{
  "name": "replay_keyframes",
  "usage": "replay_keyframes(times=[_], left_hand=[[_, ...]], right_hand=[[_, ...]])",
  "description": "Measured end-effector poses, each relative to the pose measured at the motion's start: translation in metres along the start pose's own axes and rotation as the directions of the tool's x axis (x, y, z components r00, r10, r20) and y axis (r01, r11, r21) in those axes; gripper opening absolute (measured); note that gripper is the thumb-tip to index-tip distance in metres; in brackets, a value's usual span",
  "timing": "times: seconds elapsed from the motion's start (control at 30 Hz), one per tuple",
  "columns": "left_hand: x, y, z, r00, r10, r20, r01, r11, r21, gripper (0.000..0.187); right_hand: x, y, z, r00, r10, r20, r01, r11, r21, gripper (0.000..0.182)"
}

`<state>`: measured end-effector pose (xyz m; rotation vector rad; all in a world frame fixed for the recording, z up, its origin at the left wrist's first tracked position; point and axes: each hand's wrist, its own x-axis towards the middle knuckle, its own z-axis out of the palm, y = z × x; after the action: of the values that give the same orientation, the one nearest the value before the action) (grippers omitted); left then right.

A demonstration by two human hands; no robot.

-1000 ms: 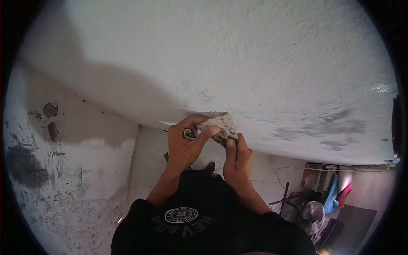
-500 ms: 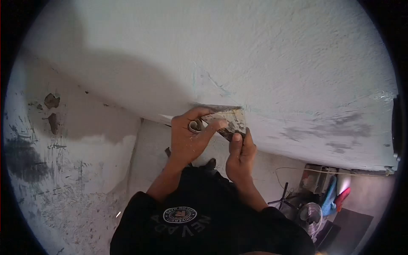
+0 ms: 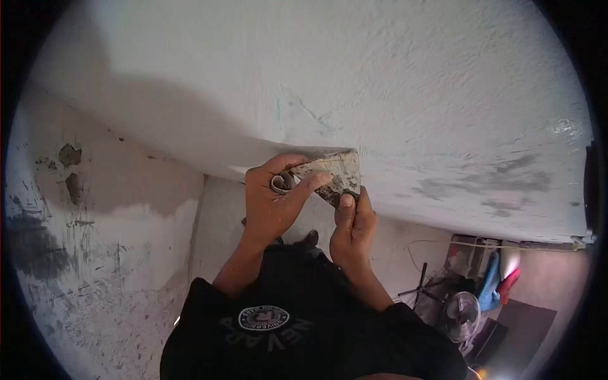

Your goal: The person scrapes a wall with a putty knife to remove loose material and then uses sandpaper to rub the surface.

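Observation:
Both of my hands grip a flat, paint-spattered scraper point(image 3: 346, 168) with dark stains on its face. My left hand point(image 3: 269, 199) is closed around its left side, the thumb pressed on the face. A pale curled piece point(image 3: 280, 183), rolled like a tube end, sticks out between that thumb and forefinger. At the lower right corner, my right hand point(image 3: 353, 229) pinches the scraper, thumb on the near face. The scraper's upper edge lies right at the white wall point(image 3: 405, 95), whose rough surface carries faint blue-green marks.
On the left, another wall point(image 3: 107, 247) has chipped holes and dark smears. At the lower right stand a fan point(image 3: 461, 313) and a dark flat panel point(image 3: 529, 329). Blue cloth point(image 3: 490, 282) and red cloth point(image 3: 508, 285) hang there, below a thin cord point(image 3: 525, 245).
My hands and the scraper have shifted slightly left and up in view, and the scraper's face has turned a little more toward me. Both hands keep their hold.

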<state>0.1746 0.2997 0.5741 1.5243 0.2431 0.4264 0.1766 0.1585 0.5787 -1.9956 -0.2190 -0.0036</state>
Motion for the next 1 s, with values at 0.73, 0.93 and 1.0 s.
replay_keyframes(times=[0.73,0.93,1.0], left_hand=[[0.009,0.0,0.003,0.998,0.048,-0.039,-0.053,0.991,-0.127,0.025],[0.0,0.002,0.001,0.997,0.056,-0.062,-0.054,0.998,0.031,0.025],[0.003,0.002,0.001,0.996,0.06,-0.069,-0.059,0.998,0.027,0.025]], right_hand=[[-0.004,0.002,-0.006,0.999,0.031,0.009,-0.031,0.999,0.04,0.031],[0.007,-0.01,0.0,1.0,0.015,0.021,-0.017,0.995,0.097,0.029],[0.002,0.001,-0.004,1.0,-0.016,0.019,0.013,0.993,0.116,0.029]])
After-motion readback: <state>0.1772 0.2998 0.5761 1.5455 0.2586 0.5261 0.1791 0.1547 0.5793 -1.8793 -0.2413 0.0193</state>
